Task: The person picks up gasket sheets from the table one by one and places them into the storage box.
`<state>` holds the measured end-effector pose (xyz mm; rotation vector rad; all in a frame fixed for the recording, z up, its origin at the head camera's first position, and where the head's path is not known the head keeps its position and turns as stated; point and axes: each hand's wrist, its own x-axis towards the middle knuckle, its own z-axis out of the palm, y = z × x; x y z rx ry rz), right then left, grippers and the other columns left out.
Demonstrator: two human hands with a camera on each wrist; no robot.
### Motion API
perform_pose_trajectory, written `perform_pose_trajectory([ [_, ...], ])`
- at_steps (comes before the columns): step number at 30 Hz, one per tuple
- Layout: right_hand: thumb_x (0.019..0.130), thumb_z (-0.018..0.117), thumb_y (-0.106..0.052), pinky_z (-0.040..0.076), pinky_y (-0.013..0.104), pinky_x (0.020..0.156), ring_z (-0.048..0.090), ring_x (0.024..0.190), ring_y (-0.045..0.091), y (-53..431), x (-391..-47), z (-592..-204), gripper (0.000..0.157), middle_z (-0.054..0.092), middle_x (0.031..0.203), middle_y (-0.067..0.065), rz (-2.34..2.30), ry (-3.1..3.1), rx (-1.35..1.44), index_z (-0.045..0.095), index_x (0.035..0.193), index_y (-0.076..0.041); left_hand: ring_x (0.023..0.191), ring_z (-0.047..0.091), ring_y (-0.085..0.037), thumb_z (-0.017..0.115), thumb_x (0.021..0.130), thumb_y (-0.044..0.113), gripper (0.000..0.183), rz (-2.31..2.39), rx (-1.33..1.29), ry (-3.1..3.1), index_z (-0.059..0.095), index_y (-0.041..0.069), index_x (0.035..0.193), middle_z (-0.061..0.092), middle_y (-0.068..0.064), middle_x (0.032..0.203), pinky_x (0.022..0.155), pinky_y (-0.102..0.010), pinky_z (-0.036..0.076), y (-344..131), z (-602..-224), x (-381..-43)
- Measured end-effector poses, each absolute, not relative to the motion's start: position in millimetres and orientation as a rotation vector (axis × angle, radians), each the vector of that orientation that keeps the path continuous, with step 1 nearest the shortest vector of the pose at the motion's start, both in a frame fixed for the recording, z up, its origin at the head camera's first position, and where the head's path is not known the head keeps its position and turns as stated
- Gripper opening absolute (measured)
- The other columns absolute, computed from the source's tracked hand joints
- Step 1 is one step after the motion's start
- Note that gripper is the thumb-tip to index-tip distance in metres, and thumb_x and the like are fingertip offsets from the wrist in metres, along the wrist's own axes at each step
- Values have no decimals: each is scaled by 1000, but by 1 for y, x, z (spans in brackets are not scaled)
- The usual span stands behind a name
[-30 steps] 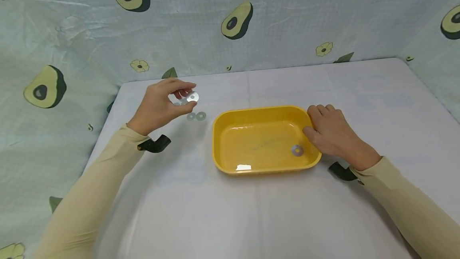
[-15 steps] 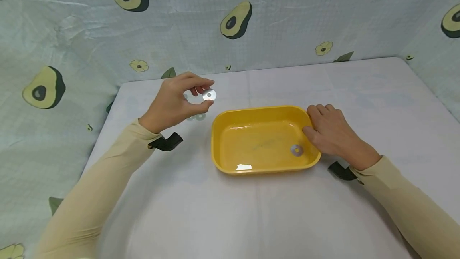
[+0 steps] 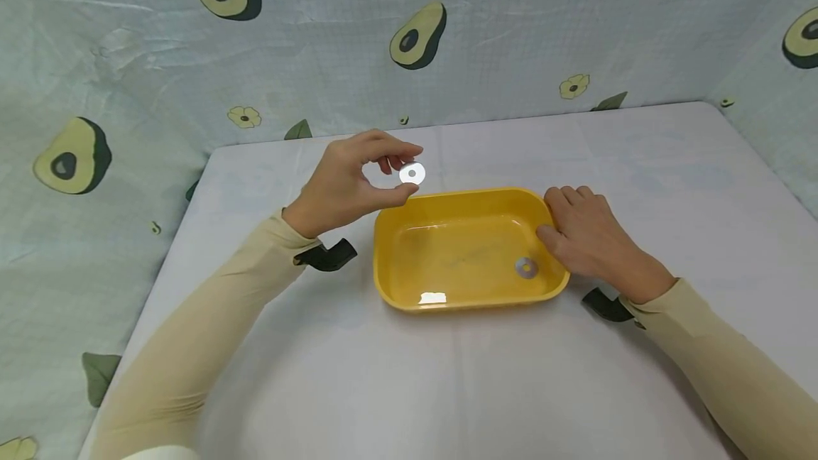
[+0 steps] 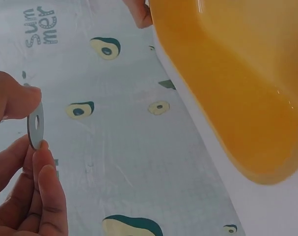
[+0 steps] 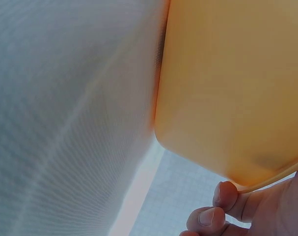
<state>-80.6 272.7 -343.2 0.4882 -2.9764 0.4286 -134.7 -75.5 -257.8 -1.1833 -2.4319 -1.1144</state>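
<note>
Our left grip [image 3: 351,183] pinches metal washer [image 3: 412,174] by its edge, raised near far-left rim of yellow tray [image 3: 447,268], not touching. Our right grip [image 3: 583,236] grasps tray's right end; second washer [image 3: 526,268] lies inside. For sound carrying, we should pinch firmly, clear rim, brace tray.

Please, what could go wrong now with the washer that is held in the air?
The left grip pinches the raised washer by its edges, so it might slip out. In the head view it shows past the far rim of the yellow tray, so it could land outside. The right grip holds the tray's end; a jerk might slide the inner washer.
</note>
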Motion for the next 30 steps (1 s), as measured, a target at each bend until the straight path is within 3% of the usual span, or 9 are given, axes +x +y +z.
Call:
perform_pose_trajectory([
  [11, 92, 43, -15, 27, 32, 65, 39, 72, 27, 272, -81, -343, 12, 43, 75, 8, 431, -2958, 490, 49, 90, -5, 91, 62, -13, 84, 83, 11, 38, -1238, -1285, -2370, 75, 6, 120, 75, -7, 106, 83, -24, 54, -47, -265, -137],
  [19, 91, 43, -15, 25, 32, 64, 38, 71, 26, 272, -82, -344, 10, 41, 74, 7, 420, -2944, 503, 47, 89, -6, 90, 63, -19, 84, 83, 11, 36, -1307, -1366, -2323, 76, 4, 117, 75, -7, 105, 82, -25, 53, -26, -270, -139],
  [26, 91, 41, -17, 28, 33, 66, 41, 74, 28, 273, -82, -343, 14, 44, 76, 8, 411, -2970, 482, 48, 91, -5, 93, 62, -13, 81, 85, 13, 34, -1329, -1430, -2429, 75, 6, 117, 74, -5, 109, 84, -28, 56, -7, -280, -139],
  [30, 92, 42, -18, 29, 35, 67, 43, 77, 29, 273, -82, -341, 15, 46, 79, 9, 421, -2999, 473, 49, 93, -5, 94, 63, -16, 81, 86, 16, 35, -1329, -1481, -2494, 75, 5, 119, 73, -5, 110, 86, -28, 56, 3, -287, -138],
])
